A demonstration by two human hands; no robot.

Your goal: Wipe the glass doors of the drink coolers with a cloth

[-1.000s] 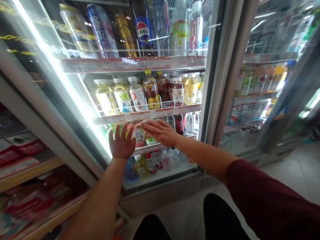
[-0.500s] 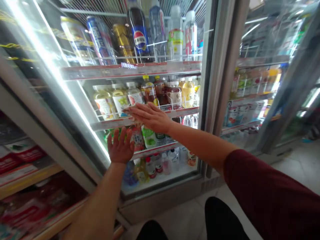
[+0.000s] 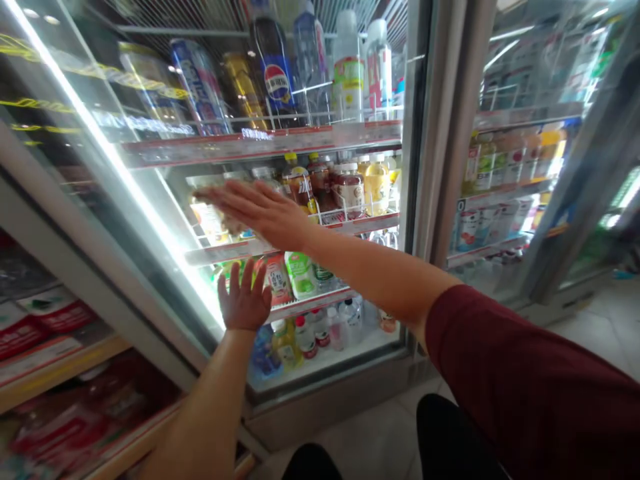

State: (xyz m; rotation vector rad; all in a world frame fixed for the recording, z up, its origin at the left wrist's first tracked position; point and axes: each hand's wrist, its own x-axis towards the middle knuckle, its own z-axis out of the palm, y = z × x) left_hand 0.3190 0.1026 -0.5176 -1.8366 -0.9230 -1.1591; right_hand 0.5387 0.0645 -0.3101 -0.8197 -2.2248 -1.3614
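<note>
My right hand (image 3: 263, 210) lies flat and stretched out across the glass door of a lit drinks cooler, in front of the middle shelf. A blurred reflection shows under its fingertips; whether the palm touches the glass I cannot tell. Lower and to the left, my left hand (image 3: 245, 297) is raised with its fingers spread, holding nothing. Behind it on the lower shelf are a reddish drink pack (image 3: 277, 279) and a green-labelled pack (image 3: 301, 273). Bottles with white caps, among them a pale juice bottle (image 3: 209, 217), are partly hidden by my right hand.
On the top shelf stand a cola bottle (image 3: 275, 73) and a blue can (image 3: 197, 83). The metal door frame (image 3: 445, 120) divides this cooler from another at right. Packaged goods (image 3: 55, 307) fill the shelves at left. My knees (image 3: 450, 433) show above the tiled floor (image 3: 365, 437).
My right hand has swept left and slightly up across the front of the door. My left hand stays nearly in place, fingers spread a little more.
</note>
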